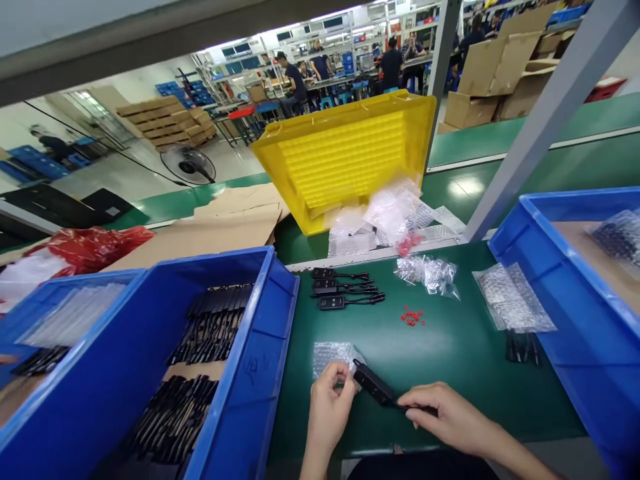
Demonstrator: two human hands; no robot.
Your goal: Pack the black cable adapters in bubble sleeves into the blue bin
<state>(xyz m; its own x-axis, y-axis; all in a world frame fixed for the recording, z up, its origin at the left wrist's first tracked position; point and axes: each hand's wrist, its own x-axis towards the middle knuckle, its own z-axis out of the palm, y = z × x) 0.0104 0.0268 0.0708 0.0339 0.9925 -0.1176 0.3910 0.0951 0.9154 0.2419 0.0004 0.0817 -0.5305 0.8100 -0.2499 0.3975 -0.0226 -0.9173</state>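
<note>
In my right hand [447,413] is the cable end of a small black electronic device [373,383] with a short lead. The fingers are closed round it, and the device tilts up to the left. My left hand [330,400] is closed in a pinch at the edge of a clear bubble-wrap bag [333,357] lying on the green table. The device's far end touches or almost touches the bag there; which one I cannot tell. Further back lie several like black devices with leads [333,287]. Small red rings [413,316] are scattered to their right.
To the left, a blue bin [285,313] holds rows of black devices. Another blue bin [550,267] stands right, with filled bubble bags [513,300] beside it. Clear small bags [427,273] lie behind the rings. A yellow tray [345,160] and a grey post [545,127] stand behind.
</note>
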